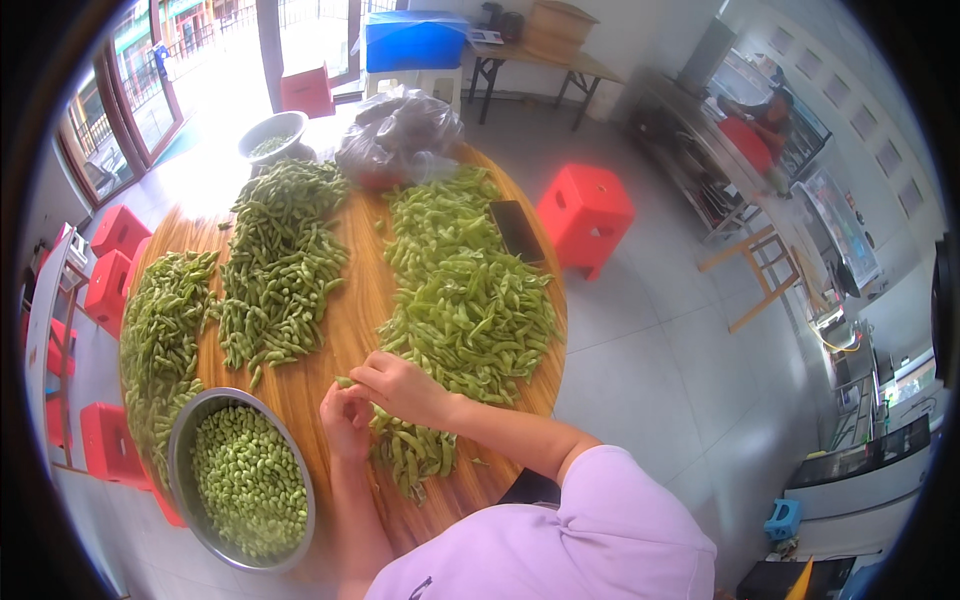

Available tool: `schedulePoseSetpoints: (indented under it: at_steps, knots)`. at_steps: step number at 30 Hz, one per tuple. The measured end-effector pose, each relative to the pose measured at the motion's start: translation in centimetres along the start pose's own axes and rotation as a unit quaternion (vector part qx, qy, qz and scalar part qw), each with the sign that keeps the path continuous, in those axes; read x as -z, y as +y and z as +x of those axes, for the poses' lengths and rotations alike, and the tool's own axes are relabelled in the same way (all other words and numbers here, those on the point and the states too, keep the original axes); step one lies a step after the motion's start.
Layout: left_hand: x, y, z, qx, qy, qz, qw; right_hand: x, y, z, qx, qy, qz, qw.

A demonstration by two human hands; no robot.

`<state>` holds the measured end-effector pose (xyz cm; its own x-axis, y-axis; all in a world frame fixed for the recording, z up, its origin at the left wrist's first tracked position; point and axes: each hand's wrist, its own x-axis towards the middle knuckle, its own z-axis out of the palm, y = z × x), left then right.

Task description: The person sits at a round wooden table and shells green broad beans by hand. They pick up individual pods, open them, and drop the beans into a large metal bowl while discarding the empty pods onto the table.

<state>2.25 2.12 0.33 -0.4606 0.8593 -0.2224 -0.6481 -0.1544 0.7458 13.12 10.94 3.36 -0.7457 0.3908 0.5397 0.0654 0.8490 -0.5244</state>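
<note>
A green soybean pod (345, 382) is pinched between the fingers of my left hand (347, 420) and my right hand (401, 386), which meet above the table. Just right of them spreads a large pile of paler, flattened pods (469, 300), its lower end passing under my right forearm. A metal basin (175, 450) to the left of my left hand holds many shelled green beans (251, 480). Plump pods lie in two heaps beyond it, a middle heap (281, 262) and a left heap (165, 322) along the table's edge.
The round wooden table (364, 300) also bears a dark phone (517, 231), a tied plastic bag (401, 135) and a smaller metal bowl (274, 131). A red stool (586, 214) stands right of it; more red stools (112, 442) stand left. Another person (772, 120) sits far off.
</note>
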Motion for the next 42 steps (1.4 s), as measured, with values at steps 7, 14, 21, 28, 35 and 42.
schedulePoseSetpoints:
  at_steps: [7,14,21,28,35,42]
  knots:
    - [0.0,1.1,0.0,0.052,-0.039,0.052,0.996,2.0,-1.2,0.7,-0.006,-0.05,0.081,0.995]
    - [0.8,-0.9,0.2,-0.033,0.009,0.125,0.992,-1.3,0.7,-0.9,-0.101,-0.029,0.038,0.994]
    - [-0.6,0.2,-0.5,-0.052,-0.009,0.174,0.983,-1.9,1.7,-0.9,-0.248,-0.046,0.207,0.945]
    - [1.5,0.1,0.4,-0.003,-0.005,0.117,0.993,-5.0,2.3,-1.3,-0.292,0.023,0.255,0.921]
    - [2.0,0.4,0.3,0.018,-0.062,0.107,0.992,-3.3,0.5,0.7,-0.354,-0.047,0.343,0.869]
    - [1.4,-0.6,0.1,-0.011,0.013,0.108,0.994,-3.6,-0.7,0.5,-0.313,-0.009,0.231,0.921]
